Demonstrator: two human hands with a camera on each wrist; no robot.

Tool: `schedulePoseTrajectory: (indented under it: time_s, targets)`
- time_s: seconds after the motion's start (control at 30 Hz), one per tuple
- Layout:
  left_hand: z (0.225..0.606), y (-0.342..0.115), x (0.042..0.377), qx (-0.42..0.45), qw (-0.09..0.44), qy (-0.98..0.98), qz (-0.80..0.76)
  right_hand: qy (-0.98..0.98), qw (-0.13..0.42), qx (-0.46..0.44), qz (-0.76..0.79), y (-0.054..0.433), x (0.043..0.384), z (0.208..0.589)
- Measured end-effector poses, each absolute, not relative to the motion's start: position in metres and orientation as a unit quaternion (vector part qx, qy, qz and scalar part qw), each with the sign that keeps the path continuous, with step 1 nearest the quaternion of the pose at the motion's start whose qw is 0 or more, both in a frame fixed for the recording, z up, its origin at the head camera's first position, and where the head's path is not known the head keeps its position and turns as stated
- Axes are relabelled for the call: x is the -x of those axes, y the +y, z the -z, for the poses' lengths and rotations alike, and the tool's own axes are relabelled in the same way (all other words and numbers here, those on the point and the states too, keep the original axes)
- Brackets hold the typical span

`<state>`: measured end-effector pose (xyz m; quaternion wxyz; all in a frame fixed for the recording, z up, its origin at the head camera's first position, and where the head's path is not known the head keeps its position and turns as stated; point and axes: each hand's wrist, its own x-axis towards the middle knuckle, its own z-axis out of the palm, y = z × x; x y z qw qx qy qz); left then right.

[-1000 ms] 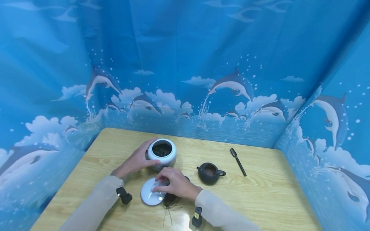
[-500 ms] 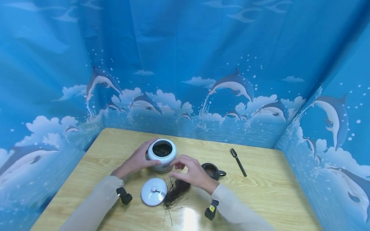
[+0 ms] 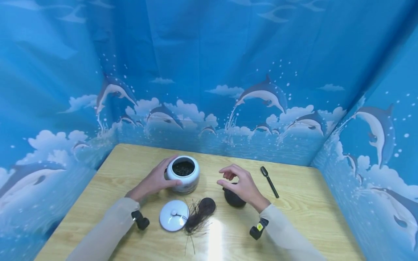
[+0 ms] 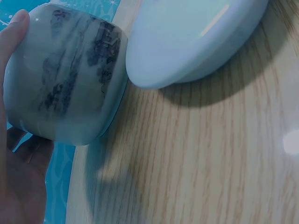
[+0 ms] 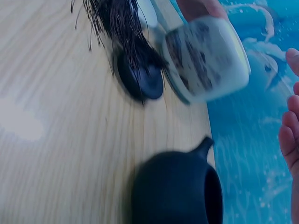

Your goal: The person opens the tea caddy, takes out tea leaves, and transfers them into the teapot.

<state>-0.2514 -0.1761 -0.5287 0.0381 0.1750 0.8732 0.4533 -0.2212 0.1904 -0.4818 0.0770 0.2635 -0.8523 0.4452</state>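
My left hand (image 3: 155,179) grips the side of a white porcelain jar (image 3: 191,185) with a dark painted pattern, seen closer in the left wrist view. The jar stands uncovered, with dark leaf-like stuff (image 3: 183,169) inside. My right hand (image 3: 243,185) hovers over a small black teapot (image 3: 232,200), partly hiding it; its thumb and fingers are apart with nothing between them. The teapot lacks a cover on top. Nearer me lie a white lid (image 3: 168,219) with a knob and a dark bundle of thin strands (image 3: 196,219) against a round black disc (image 3: 207,206).
A black long-handled scoop (image 3: 269,182) lies to the right of the teapot on the wooden table (image 3: 303,210). Blue curtains (image 3: 209,65) printed with dolphins rise along the table's back and sides.
My right hand has moved away from the white lid's knob, rightward past the jar, to over the teapot. The black disc has come into sight. The left hand stays on the jar.
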Motion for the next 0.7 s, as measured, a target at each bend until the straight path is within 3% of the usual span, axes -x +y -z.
schedulePoseTrajectory:
  time_s: [0.7]
  targets:
    - [0.531,-0.177,0.252,-0.181,0.028,0.873,-0.452,-0.881,0.156,-0.124,-0.429,0.297,0.228,0.502]
